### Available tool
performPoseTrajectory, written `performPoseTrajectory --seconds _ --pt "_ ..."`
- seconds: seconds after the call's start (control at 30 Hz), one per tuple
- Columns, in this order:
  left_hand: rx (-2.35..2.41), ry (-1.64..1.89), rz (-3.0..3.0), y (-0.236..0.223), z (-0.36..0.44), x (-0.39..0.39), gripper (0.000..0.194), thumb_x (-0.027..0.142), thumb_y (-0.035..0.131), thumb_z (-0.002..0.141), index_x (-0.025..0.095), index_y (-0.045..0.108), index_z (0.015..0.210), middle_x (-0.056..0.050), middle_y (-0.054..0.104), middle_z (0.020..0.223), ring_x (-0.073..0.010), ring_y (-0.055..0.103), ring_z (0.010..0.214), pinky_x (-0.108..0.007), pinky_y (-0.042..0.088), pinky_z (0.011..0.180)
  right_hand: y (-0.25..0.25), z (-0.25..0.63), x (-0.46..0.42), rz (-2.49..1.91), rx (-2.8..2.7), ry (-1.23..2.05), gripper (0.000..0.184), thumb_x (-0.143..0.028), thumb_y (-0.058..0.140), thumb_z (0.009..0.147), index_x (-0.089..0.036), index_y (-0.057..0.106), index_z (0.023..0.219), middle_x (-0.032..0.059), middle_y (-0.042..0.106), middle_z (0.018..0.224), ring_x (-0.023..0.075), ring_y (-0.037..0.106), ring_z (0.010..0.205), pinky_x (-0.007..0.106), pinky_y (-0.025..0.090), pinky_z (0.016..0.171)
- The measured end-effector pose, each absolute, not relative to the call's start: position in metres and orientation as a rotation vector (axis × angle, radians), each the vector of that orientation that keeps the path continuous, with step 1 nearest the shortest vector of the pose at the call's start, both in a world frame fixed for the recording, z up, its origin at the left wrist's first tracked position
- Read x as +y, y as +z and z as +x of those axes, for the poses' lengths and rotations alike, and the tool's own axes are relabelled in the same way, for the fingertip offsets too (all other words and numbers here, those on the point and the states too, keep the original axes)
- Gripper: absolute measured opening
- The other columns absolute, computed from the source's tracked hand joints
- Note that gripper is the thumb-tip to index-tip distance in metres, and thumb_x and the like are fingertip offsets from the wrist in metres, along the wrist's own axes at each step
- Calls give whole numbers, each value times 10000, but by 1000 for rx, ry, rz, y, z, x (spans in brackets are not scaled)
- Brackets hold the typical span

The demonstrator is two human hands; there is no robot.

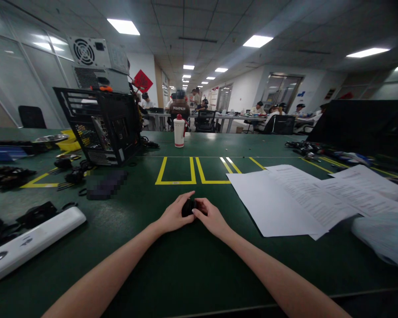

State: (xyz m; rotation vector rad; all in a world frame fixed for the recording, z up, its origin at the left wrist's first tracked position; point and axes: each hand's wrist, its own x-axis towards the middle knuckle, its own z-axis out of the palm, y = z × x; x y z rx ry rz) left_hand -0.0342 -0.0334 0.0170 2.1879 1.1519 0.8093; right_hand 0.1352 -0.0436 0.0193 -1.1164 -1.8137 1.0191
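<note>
Both grips (175,215) (212,217) closed around black object (187,208)

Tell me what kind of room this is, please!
It looks like a computer workshop or training room. A black computer case stands on the green table, a metal power supply sits above it, and people work at long tables behind.

White plain paper (275,201) on smooth green tabletop (199,274).
</note>
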Motion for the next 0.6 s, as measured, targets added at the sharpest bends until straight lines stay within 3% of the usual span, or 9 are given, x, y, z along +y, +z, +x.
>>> performPoseTrajectory --seconds 0.17,0.33,0.43,0.6 --pt "1172 766 2240 19 -13 -25 658 288 579 676 302 245 1243 -42 417 1178 -212 449 1028 -375 375 860 13 150 -33 -1228 -1820 923 364 -268 500 734 -195 469 1090 50 547 1075 174 517 1000 353 395 892" --pt "1336 814 2329 13 7 -15 509 377 576 677 278 372 1134 -30 482 1050 -209 469 966 -362 369 824 6 165 -20 -1357 -1774 787 453 -195 482 711 -179 402 1157 73 499 1141 174 481 1056 344 366 923" --pt "1474 813 2349 8 15 -9 584 431 600 640 253 359 1142 -53 466 1064 -235 456 980 -371 363 816 7 172 -16 -1458 -1758 671 436 -133 419 715 -151 409 1151 89 492 1138 169 468 1070 336 342 945" --pt "1562 802 2336 6 24 -3 598 334 547 690 243 274 1214 -62 420 1131 -222 445 1023 -335 354 845 8 176 -18 -1413 -1979 469 438 -151 385 744 -183 395 1181 64 392 1257 175 353 1172 344 257 1005"
